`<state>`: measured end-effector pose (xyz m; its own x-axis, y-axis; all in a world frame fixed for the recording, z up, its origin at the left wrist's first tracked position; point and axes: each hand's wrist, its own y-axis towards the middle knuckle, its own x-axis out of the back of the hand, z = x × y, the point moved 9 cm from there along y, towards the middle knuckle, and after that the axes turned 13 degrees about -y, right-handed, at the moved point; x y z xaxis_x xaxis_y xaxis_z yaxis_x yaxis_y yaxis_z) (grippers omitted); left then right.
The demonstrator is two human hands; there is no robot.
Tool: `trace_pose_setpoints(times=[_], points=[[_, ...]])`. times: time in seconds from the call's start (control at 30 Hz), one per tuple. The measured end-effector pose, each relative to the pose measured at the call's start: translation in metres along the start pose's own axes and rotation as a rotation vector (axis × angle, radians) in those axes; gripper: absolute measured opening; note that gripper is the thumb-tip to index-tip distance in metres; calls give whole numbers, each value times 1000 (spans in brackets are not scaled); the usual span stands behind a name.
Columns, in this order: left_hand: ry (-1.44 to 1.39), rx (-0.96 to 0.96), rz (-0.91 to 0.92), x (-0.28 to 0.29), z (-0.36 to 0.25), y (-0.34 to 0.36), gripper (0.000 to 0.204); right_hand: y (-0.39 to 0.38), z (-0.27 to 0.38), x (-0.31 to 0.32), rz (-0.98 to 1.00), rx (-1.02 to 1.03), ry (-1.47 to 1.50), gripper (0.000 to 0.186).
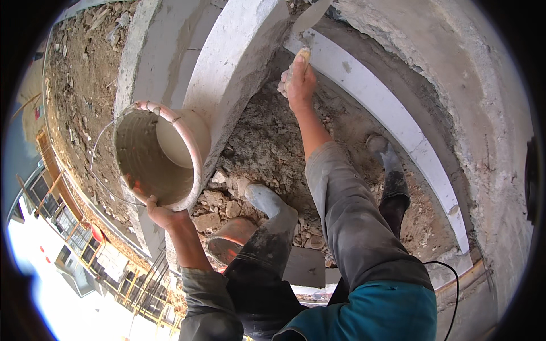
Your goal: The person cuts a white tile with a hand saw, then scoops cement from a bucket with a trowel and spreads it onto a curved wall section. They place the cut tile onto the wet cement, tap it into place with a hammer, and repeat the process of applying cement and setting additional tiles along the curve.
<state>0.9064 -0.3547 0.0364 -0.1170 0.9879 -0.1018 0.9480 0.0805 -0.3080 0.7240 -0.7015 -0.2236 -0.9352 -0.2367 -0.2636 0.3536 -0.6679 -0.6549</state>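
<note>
My left hand [165,215] grips the lower rim of a mortar bucket [200,139], fingers inside and thumb out. The bucket is tipped on its side, its mouth toward the left, with a grey coating on the inner wall and a thin wire handle [92,153] hanging off it. It is at the pale block wall [239,40]; whether it rests on it I cannot tell. In my right hand [298,85] is a trowel [313,16], held by its short handle. Its blade points away, over the far end of a low white block course [392,105].
My rubber boots [267,200] stand on rubble and soil [256,136] between the walls. An orange bucket [230,234] sits by the left boot, near a grey slab [306,266]. A rough concrete wall [483,113] rises on the right. A black cable [456,284] hangs lower right.
</note>
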Motion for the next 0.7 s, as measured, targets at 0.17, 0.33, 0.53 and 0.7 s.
trace_pose_setpoints(times=[0.17, 0.33, 0.53, 0.7], points=[[6, 32, -68, 0, 2, -4, 69, 5, -15, 4, -2, -177, 54, 47], [35, 8, -61, -14, -3, -13, 61, 5, -25, 3, 58, -303, -94, 49], [43, 29, -136, -11, -1, -22, 67, 1, -27, 2, 69, -291, -136, 47], [13, 24, -152, -5, -1, -19, 67, -6, -23, -3, 68, -178, 10, 48]])
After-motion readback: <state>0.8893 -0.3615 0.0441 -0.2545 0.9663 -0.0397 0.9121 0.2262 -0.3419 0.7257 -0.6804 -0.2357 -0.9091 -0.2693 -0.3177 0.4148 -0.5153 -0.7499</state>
